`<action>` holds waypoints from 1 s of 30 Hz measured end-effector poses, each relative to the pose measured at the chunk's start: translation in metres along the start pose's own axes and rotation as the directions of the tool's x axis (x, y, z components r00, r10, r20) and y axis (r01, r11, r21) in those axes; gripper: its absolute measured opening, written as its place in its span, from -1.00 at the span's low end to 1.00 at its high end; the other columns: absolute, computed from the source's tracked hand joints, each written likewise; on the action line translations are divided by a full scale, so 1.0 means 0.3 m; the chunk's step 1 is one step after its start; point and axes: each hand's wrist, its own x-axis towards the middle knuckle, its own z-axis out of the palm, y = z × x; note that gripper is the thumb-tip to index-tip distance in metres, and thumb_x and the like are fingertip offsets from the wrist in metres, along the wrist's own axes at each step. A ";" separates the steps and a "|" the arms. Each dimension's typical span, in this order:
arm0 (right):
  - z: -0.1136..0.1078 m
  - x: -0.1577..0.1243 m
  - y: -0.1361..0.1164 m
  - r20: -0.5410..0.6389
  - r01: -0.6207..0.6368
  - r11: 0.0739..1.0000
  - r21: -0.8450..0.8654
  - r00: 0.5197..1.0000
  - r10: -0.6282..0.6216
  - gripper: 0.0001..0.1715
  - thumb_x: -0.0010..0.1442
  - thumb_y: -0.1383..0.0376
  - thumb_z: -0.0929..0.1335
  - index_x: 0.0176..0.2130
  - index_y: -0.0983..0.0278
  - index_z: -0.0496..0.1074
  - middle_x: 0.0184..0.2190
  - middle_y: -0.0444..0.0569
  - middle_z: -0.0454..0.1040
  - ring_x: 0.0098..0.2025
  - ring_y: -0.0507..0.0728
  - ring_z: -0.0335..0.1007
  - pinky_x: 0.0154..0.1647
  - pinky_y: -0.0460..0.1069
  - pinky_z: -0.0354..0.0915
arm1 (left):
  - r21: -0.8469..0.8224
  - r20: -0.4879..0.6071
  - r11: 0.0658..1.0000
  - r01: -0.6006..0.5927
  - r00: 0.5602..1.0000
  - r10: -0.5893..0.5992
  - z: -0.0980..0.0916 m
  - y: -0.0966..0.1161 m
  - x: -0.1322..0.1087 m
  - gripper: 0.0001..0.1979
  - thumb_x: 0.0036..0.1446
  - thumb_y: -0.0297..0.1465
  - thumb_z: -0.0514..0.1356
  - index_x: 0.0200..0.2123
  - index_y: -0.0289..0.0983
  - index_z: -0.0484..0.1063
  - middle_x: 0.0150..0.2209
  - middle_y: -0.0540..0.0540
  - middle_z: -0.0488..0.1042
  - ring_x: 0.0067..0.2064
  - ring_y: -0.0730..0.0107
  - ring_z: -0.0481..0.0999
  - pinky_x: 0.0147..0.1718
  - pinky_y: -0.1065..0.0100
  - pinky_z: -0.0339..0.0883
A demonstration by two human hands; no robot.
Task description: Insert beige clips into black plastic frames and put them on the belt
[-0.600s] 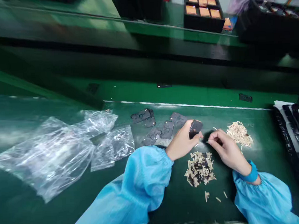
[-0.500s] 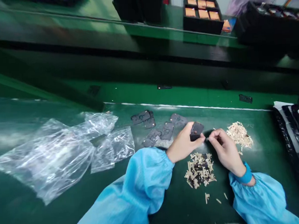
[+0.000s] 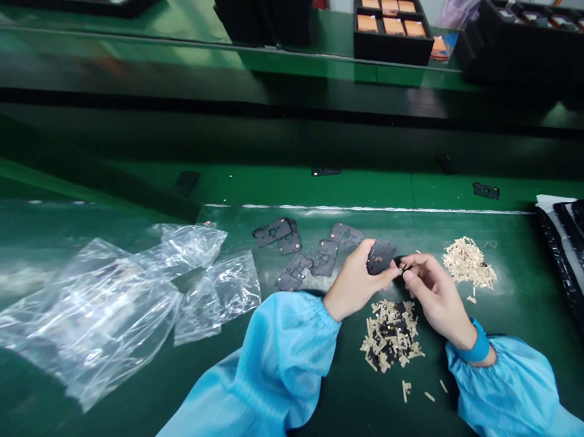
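From where I stand, the black plate point(image 3: 381, 257) is up in the person's left hand point(image 3: 356, 277), just beyond the mixed pile point(image 3: 391, 336) of beige and dark bits. That hand is closed round the plate's near-left side, thumb along the near edge; the fingers beneath are hidden from me. The right hand point(image 3: 436, 296), beyond and to the right of the mixed pile, has thumb and forefinger brought nearly together on a small piece point(image 3: 401, 270) at the plate's near-right corner, too tiny to make out.

I'd judge the plate light, thin and stiff, probably moulded plastic, a little slick on its flat face and liable to crack at its cutouts if bent. The rims are the place to take it, fingers off the openings. The small piece must weigh next to nothing and could easily slip, so a fingertip pinch suits it.

The plate is tilted, with its broad face towards the person. Its long axis seems to slant away to the right, up from the mixed pile, though the hand covers too much to be certain.
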 end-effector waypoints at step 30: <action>-0.015 0.012 -0.010 0.023 -0.123 0.992 -0.019 0.992 0.124 -0.82 0.11 0.23 0.42 -0.44 0.26 0.42 -0.61 -0.21 0.29 -0.57 -0.01 0.12 -0.54 -0.08 0.08 | 0.440 -0.130 0.896 -0.064 0.982 0.134 0.021 -0.015 -0.031 -0.70 0.11 -0.33 0.27 -0.07 -0.18 0.38 -0.26 0.00 0.60 -0.24 0.26 0.59 -0.23 0.31 0.42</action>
